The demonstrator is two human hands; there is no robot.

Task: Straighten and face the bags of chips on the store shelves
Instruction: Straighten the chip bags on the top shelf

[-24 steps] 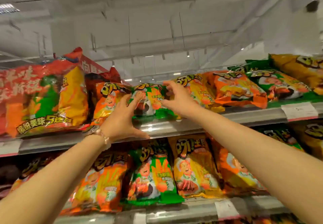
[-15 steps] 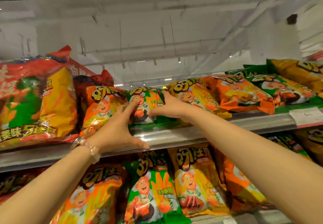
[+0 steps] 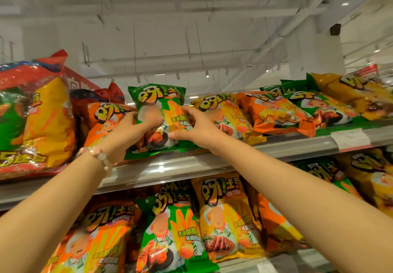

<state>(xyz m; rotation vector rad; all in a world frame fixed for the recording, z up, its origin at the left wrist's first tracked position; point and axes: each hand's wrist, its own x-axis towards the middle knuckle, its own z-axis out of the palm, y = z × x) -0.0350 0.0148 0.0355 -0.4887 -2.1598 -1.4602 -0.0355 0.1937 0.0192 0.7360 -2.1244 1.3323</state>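
My left hand (image 3: pixel 129 130) grips the left edge of the green chip bag (image 3: pixel 158 111), fingers curled round it, and my right hand (image 3: pixel 197 130) pinches its right edge between thumb and fingers. The bag stands nearly upright, face forward, at the front of the top shelf (image 3: pixel 170 166), between an orange bag (image 3: pixel 104 121) and a yellow bag (image 3: pixel 223 113). A bead bracelet (image 3: pixel 100 157) circles my left wrist. More bags stand on the shelf below.
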